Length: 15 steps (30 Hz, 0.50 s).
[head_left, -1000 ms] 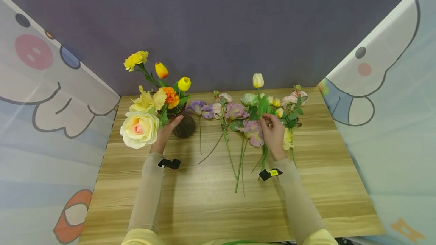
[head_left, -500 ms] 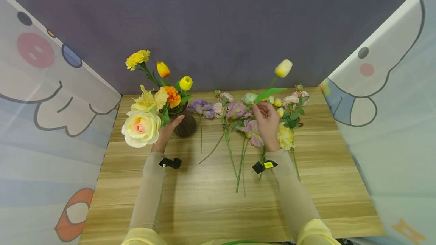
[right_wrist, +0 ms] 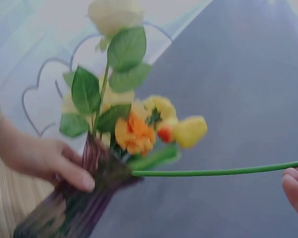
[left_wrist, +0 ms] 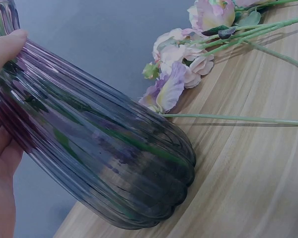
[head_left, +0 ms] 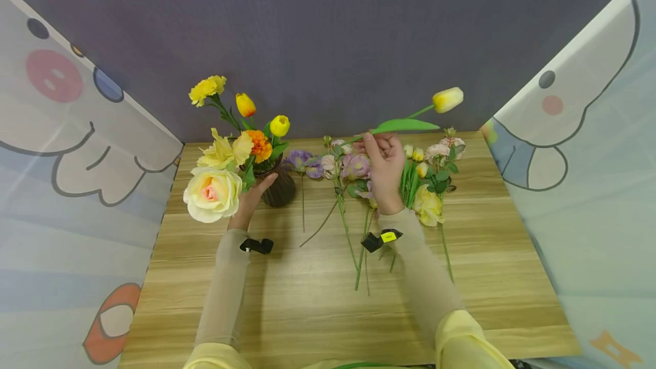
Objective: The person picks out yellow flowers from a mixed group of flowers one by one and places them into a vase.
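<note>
My left hand (head_left: 249, 201) grips the neck of a dark ribbed glass vase (head_left: 279, 189); in the left wrist view the see-through vase (left_wrist: 114, 144) shows stems inside. From its mouth rise a large cream rose (head_left: 212, 193), an orange flower (head_left: 258, 146), a yellow tulip (head_left: 279, 126), a red-and-yellow tulip (head_left: 245, 105) and other yellow blooms. With thumb and fingers my right hand (head_left: 386, 172) pinches a white tulip (head_left: 447, 99) by its stem, bloom tilted to the right. The tulip's green stem (right_wrist: 218, 172) runs across the right wrist view, its end overlapping the vase's rim.
On the wooden table (head_left: 307, 312) lie a purple flower (head_left: 304, 163), pink-violet flowers (head_left: 355, 166), white-yellow tulips (head_left: 417, 155), a pale pink rose spray (head_left: 445, 150) and a yellow flower (head_left: 428, 205). A grey wall stands behind; printed curtains flank both sides.
My right hand has lifted the white tulip from among the flowers and moved left toward the vase, its bloom swinging from upright over to the right. My left hand stays on the vase.
</note>
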Available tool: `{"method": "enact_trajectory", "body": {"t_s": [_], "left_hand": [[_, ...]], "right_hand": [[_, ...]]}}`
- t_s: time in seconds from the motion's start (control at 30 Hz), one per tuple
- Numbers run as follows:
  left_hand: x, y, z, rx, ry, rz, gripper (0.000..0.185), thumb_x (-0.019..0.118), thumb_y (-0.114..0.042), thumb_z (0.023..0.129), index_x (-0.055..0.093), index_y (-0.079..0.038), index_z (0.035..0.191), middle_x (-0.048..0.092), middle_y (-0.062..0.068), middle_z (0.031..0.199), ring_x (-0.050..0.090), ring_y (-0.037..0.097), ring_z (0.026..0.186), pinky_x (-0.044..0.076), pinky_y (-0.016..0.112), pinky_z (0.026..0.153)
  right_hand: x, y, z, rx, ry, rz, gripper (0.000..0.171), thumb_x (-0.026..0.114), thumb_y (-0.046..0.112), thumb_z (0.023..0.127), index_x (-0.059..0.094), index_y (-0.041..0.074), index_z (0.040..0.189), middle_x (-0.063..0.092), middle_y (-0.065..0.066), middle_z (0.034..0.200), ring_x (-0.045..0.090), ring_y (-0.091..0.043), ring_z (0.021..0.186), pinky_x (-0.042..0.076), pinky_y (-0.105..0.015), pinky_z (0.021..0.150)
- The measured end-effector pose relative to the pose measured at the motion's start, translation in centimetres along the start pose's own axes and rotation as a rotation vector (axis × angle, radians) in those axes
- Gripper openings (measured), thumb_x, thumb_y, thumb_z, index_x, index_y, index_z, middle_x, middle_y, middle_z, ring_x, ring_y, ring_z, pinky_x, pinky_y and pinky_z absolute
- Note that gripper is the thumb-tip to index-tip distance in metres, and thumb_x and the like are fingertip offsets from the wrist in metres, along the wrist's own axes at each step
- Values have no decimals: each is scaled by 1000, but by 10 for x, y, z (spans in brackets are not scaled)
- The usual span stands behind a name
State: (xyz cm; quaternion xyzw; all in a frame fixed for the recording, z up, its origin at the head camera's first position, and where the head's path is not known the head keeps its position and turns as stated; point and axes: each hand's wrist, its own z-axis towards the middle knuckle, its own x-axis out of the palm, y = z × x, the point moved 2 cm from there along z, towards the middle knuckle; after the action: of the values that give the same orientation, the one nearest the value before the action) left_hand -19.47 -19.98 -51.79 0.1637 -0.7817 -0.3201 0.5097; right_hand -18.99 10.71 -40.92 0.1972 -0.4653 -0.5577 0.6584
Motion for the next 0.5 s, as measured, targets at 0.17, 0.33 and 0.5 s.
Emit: {"method": "enact_trajectory", "body": {"t_s": [0.17,0.33,0.5], "left_hand": [[-1,-1,1,6,-28,-44,67,44,-53,108,6,-47,163,-10,-24,169,-10,2,156,1,47,128],[-1,-1,1,13,-44,-32,68,46,-54,107,8,-48,163,-7,-25,170,-7,1,157,4,48,129],[-1,1,0,8,-24,-25,67,45,-49,109,4,-47,163,-10,-26,169,-9,0,156,0,41,129]], "right_hand": [[24,1,6,-36,27,33,8,62,7,103,57,0,106,75,-5,95,74,-16,83,62,-34,78],[45,-6,9,-77,76,0,12,60,4,103,57,-7,108,74,-19,99,73,-18,84,62,-39,77],[63,-19,5,-103,157,-146,15,59,-3,101,55,-15,110,70,-32,100,72,-20,84,61,-40,74]]}}
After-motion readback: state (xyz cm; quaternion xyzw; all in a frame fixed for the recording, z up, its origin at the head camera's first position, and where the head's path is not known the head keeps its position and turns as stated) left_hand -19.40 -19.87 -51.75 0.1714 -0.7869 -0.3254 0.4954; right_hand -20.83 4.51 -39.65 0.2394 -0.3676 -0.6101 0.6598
